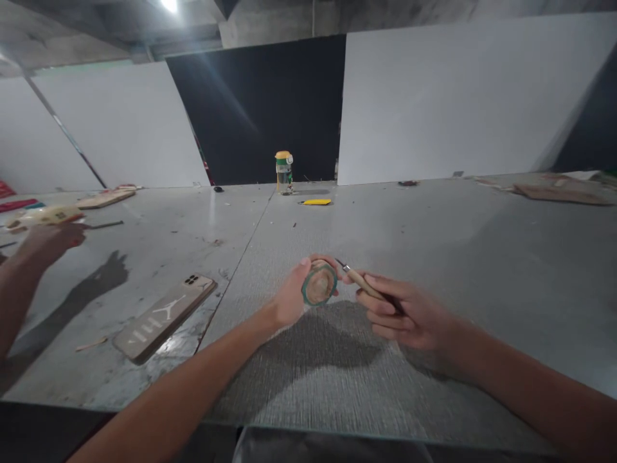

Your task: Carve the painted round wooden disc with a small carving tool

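Held up over the table, a small round piece (320, 284) with a green rim and a tan, hollowed-looking face is gripped in my left hand (292, 292). Its exact kind I cannot make out. My right hand (402, 308) is closed around the wooden handle of a carving knife (365, 283). The knife's dark metal tip points up and left, close to the piece's upper right edge; whether it touches cannot be told. Both forearms reach in from the near edge of the table, and shadows fall beneath the hands.
A phone in a case (164, 319) lies left of my forearm, near a thin wooden sliver (91, 344). Farther off are a yellow cutter (316, 202) and a yellow-lidded bottle (284, 172). At far left, another person's hand (53, 244) holds a thin tool. Boards (562, 193) lie at back right.
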Motion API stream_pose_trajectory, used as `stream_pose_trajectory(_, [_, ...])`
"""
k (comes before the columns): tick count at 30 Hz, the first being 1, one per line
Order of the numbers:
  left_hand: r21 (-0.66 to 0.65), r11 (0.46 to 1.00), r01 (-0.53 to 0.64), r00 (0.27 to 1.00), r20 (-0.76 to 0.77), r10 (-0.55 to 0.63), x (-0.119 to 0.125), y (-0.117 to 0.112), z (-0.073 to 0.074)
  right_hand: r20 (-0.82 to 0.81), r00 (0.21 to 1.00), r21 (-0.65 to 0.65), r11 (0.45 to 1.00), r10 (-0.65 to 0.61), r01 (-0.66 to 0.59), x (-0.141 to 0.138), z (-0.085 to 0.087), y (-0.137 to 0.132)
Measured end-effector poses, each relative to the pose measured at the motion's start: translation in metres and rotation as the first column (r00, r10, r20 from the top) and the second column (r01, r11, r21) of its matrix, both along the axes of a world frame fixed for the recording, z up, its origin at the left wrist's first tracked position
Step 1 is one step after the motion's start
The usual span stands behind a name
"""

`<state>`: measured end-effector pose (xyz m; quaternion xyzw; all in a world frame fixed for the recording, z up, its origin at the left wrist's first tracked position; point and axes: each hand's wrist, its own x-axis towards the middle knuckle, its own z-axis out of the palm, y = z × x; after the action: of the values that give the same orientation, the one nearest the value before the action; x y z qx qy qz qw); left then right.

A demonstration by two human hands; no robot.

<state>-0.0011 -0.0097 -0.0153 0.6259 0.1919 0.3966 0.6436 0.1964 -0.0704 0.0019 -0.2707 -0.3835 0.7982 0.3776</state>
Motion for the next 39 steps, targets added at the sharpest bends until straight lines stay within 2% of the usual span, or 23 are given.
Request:
stream_pose_trajectory(2, [0.013, 0.999, -0.03, 0.999, -0.023, 0.03, 0.001, -0.001, -0.001, 0.057, 0.993, 0.052, 0.994, -0.1, 0.097, -0.005, -0.004, 0.0])
stream_pose_trajectory(4, [0.092, 0.993, -0.068, 0.996, -0.048, 0.072, 0.004, -0.006, -0.003, 0.129, 0.971, 0.102, 0.977, -0.201, 0.188, -0.012, -0.009, 0.0])
stream_pose_trajectory(8, [0.314, 0.946, -0.08, 0.99, -0.089, 0.113, 0.01, -0.017, -0.005, 0.223, 0.952, 0.151, 0.972, -0.211, 0.18, -0.022, -0.015, -0.003])
stream_pose_trajectory(10, [0.42, 0.902, -0.101, 0.983, -0.095, 0.155, 0.011, -0.02, -0.006, 0.193, 0.959, 0.152, 0.971, -0.21, 0.182, -0.024, -0.015, -0.004])
stream_pose_trajectory(15, [0.675, 0.73, -0.103, 0.962, -0.12, 0.246, 0.01, -0.019, -0.005, 0.132, 0.966, 0.091, 0.973, -0.223, 0.212, -0.024, -0.013, -0.005])
stream_pose_trajectory(17, [0.702, 0.706, -0.089, 0.959, -0.132, 0.253, 0.01, -0.018, -0.005, 0.132, 0.968, 0.065, 0.976, -0.214, 0.207, -0.024, -0.014, -0.004])
stream_pose_trajectory(28, [0.732, 0.678, -0.064, 0.966, -0.125, 0.226, 0.01, -0.018, -0.007, 0.043, 0.987, 0.002, 0.988, -0.153, 0.153, -0.021, -0.02, 0.001])
stream_pose_trajectory(31, [0.756, 0.652, -0.062, 0.965, -0.123, 0.234, 0.008, -0.016, -0.006, 0.018, 0.988, -0.031, 0.988, -0.153, 0.153, -0.02, -0.021, 0.001])
stream_pose_trajectory(35, [0.815, 0.578, -0.043, 0.948, -0.149, 0.28, 0.005, -0.011, -0.004, 0.006, 0.985, -0.082, 0.981, -0.174, 0.174, -0.019, -0.019, 0.0])
stream_pose_trajectory(36, [0.817, 0.575, -0.039, 0.944, -0.157, 0.288, 0.004, -0.01, -0.004, 0.011, 0.983, -0.094, 0.979, -0.183, 0.183, -0.019, -0.018, -0.001])
stream_pose_trajectory(37, [0.799, 0.599, -0.053, 0.94, -0.162, 0.299, 0.004, -0.008, -0.004, 0.018, 0.98, -0.103, 0.975, -0.197, 0.198, -0.018, -0.016, -0.001])
stream_pose_trajectory(38, [0.748, 0.658, -0.091, 0.937, -0.159, 0.31, 0.005, -0.007, -0.004, 0.026, 0.977, -0.109, 0.971, -0.212, 0.214, -0.018, -0.014, -0.001])
stream_pose_trajectory(39, [0.65, 0.746, -0.141, 0.938, -0.153, 0.311, 0.006, -0.006, -0.004, 0.043, 0.971, -0.104, 0.965, -0.236, 0.24, -0.017, -0.013, 0.0])
